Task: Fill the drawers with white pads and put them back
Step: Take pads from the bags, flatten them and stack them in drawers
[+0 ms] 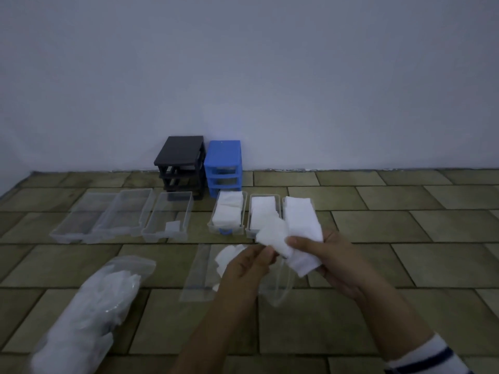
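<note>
I observe a stack of white pads (pixel 302 247) held above the tiled floor (pixel 378 225), just in front of the row of drawers. My right hand (pixel 332 263) grips the stack, thumb on top and fingers curled beneath. My left hand (pixel 251 263) pinches a single pad (pixel 271 233) at the stack's left edge, between thumb and fingertips.

Behind the hands, three clear drawers stand side by side, each holding pads: the left filled drawer (pixel 228 214), which carries a blue handle on its front, the middle filled drawer (pixel 263 211) and the right filled drawer (pixel 298 209), the last partly hidden by the held stack. Further left stand three more clear drawers (pixel 121 214); the nearest of them holds a single pad (pixel 172 227), and I see nothing in the other two.

Against the wall, a black drawer frame (pixel 181 166) and a blue drawer frame (pixel 222 166) stand just beside each other, slots vacant.

On the floor under the hands lies an opened clear bag (pixel 197 273) with a few pads in it. At lower left lies a fuller bag of pads (pixel 89 306).
</note>
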